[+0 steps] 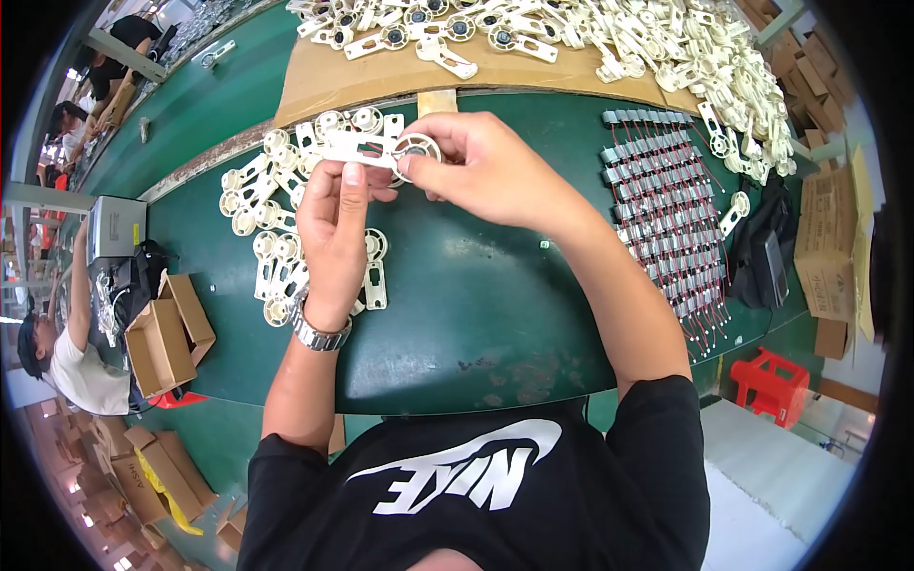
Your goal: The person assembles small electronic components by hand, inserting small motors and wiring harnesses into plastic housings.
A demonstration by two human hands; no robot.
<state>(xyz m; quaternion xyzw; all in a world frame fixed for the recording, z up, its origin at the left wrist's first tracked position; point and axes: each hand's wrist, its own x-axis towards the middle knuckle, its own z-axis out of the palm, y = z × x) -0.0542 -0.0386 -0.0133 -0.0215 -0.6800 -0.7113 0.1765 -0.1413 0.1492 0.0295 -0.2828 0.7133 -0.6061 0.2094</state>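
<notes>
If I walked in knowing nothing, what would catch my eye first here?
Probably the two hands, left hand and right hand, holding one cream plastic part together above the green table. Next, the rows of small motors with red wires on the right, and the big heap of cream parts on cardboard at the far edge.

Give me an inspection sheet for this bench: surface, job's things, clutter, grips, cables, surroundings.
Surface: green table, scuffed near the front edge.
Job's things: cream plastic bracket held over the table; pile of like brackets lies under the left hand; larger heap on cardboard at the far side.
Clutter: open cardboard box to the left; black bag to the right.
Grips: left hand pinches the bracket's flat end; right hand grips its round end.
Cables: rows of small motors with red and black leads at right.
Surroundings: another person at left; red stool; cartons on the floor.
</notes>
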